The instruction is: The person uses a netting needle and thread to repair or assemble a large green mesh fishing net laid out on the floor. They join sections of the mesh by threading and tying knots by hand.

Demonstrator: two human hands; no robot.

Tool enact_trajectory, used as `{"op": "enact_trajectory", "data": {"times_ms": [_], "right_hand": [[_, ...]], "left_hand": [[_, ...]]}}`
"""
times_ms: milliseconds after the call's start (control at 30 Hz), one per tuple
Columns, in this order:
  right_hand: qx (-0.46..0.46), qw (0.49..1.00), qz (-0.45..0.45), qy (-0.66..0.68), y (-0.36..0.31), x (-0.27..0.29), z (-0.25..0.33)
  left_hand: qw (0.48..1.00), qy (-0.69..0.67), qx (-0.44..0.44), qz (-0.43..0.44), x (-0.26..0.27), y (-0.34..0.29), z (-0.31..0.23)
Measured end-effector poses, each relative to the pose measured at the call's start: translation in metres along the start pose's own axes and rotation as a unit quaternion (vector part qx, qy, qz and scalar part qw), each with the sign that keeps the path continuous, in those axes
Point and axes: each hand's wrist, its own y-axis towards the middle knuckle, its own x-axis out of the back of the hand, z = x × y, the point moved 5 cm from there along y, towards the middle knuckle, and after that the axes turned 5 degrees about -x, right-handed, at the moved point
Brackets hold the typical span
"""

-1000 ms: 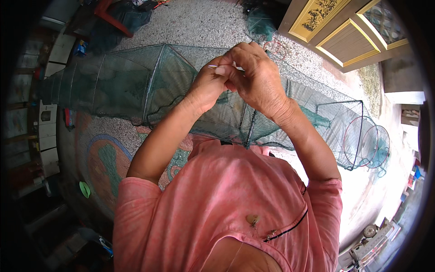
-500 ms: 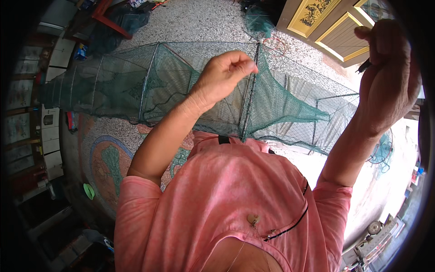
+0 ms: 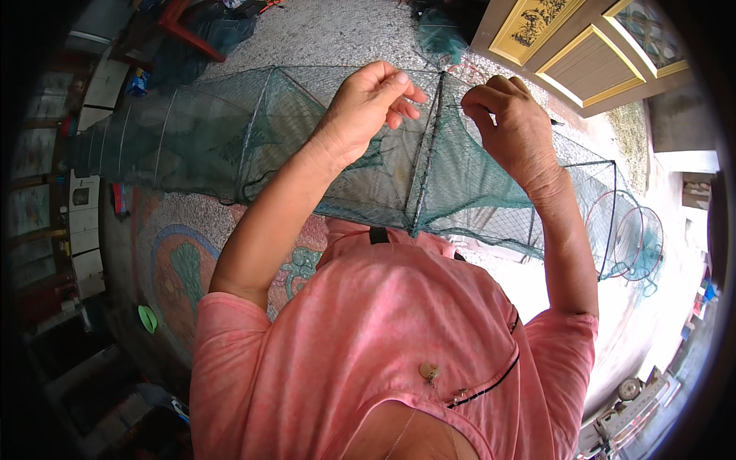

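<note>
A long green mesh net trap [image 3: 337, 195], stretched over dark square frames, lies across in front of me. Above its middle, my left hand [image 3: 360, 115] is raised with its fingers apart and nothing visible in them. It is to the left of an upright frame bar [image 3: 426, 157] wrapped in dark cord. To the right of that bar, my right hand [image 3: 514, 126] is closed, thumb and forefinger pinched together. A thin dark pointed tool [image 3: 557, 123] sticks out behind its palm; the rest of it is hidden. Whether thread runs between the hands I cannot tell.
Bunched green netting [image 3: 441, 42] lies on the pebbled floor beyond the trap. A brown and gold panelled door [image 3: 590, 65] stands at the far right. A red frame [image 3: 188, 34] is at the far left, and a green leaf-shaped thing [image 3: 148, 319] lies lower left.
My right hand has come down and inward from the far upper right to beside the frame bar. My left hand has risen slightly, and its pinched fingers have opened.
</note>
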Motion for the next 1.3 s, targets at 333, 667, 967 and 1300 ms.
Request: {"op": "enact_trajectory", "data": {"times_ms": [333, 667, 967, 1300], "right_hand": [[-0.005, 0.984, -0.003, 0.178, 0.003, -0.018, -0.006], [0.006, 0.959, -0.021, 0.284, 0.013, -0.044, 0.018], [0.085, 0.972, -0.105, 0.192, 0.024, -0.027, 0.072], [0.162, 0.801, -0.101, 0.567, 0.032, 0.052, 0.097]], "left_hand": [[0.997, 0.078, 0.017, 0.009, -0.006, -0.003, 0.011], [0.994, -0.085, 0.036, -0.065, 0.011, -0.002, 0.027], [0.990, -0.120, 0.010, -0.080, 0.013, -0.007, 0.036], [0.963, 0.215, -0.163, 0.000, -0.017, -0.011, 0.021]]}}
